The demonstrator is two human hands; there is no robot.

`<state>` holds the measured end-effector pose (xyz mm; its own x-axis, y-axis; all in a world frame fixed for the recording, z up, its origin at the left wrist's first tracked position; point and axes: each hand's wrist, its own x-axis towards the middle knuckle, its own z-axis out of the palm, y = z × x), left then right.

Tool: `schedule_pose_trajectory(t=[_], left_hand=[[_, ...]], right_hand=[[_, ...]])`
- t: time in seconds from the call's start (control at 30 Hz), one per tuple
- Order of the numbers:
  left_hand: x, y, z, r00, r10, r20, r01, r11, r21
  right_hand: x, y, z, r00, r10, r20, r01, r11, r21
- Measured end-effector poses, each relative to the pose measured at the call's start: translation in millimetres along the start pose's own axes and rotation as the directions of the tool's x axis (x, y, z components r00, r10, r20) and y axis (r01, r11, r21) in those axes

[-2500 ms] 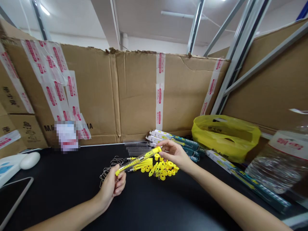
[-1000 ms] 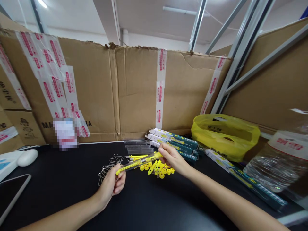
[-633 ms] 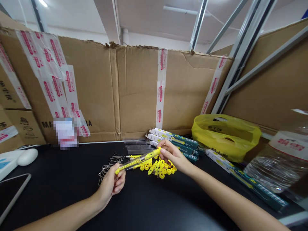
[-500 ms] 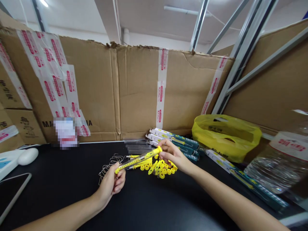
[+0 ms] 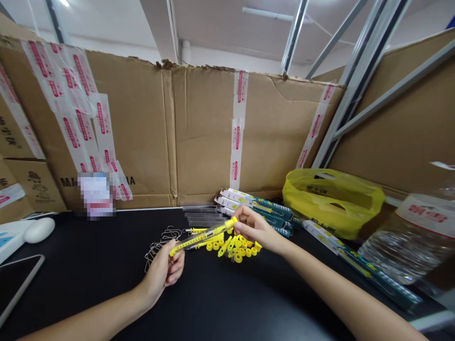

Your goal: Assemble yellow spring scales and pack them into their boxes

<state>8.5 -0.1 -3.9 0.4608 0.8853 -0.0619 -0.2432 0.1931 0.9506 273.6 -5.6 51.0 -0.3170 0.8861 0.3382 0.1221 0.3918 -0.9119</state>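
I hold a clear tube with yellow ends (image 5: pixel 202 235) slantwise above the black table (image 5: pixel 106 284). My left hand (image 5: pixel 164 271) pinches its lower yellow end. My right hand (image 5: pixel 253 227) grips the yellow cap at its upper end with closed fingers. Under the tube lies a heap of small yellow plastic caps and rods (image 5: pixel 236 248). A tangle of thin wire hooks (image 5: pixel 161 241) lies just left of the tube, beyond my left hand.
Green and white flat boxes (image 5: pixel 256 208) are stacked behind my right hand, more (image 5: pixel 359 270) along the right. A yellow plastic bag (image 5: pixel 332 201), a water bottle (image 5: pixel 412 237), clear tubes (image 5: pixel 204 217), a white device (image 5: pixel 24 232) and cardboard walls (image 5: pixel 199 137) surround the table.
The tube dipped towards the yellow heap a second ago and has come back up. Both hands stay on its ends in almost the same place.
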Motion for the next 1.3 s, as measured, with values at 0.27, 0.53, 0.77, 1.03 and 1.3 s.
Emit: schedule_pose_trajectory(t=[0.27,0.53,0.77,1.03,1.3], left_hand=[[1.0,1.1,-0.1,1.0,0.001,0.007,-0.001,1.0,0.006],[0.3,3.7,2.5,0.999,-0.028,-0.019,0.028,0.999,-0.015],[0.6,2.6,1.2,0.999,-0.033,-0.014,0.033,0.999,-0.009],[-1.4,5.3,3.0,1.0,-0.003,-0.014,0.003,1.0,0.011],[-1.2,4.0,2.0,1.0,0.007,0.003,-0.007,1.0,0.001]], right_hand=[[0.2,-5.7,7.9,0.996,0.045,-0.081,-0.037,0.994,0.105],[0.7,-6.2,0.5,0.995,0.012,-0.098,-0.005,0.997,0.074],[0.4,0.6,-5.7,0.998,-0.035,-0.06,0.036,0.999,0.02],[0.8,2.4,-7.9,0.996,-0.073,-0.047,0.07,0.996,-0.046],[0.2,-1.9,-8.1,0.991,-0.09,-0.1,0.084,0.994,-0.064]])
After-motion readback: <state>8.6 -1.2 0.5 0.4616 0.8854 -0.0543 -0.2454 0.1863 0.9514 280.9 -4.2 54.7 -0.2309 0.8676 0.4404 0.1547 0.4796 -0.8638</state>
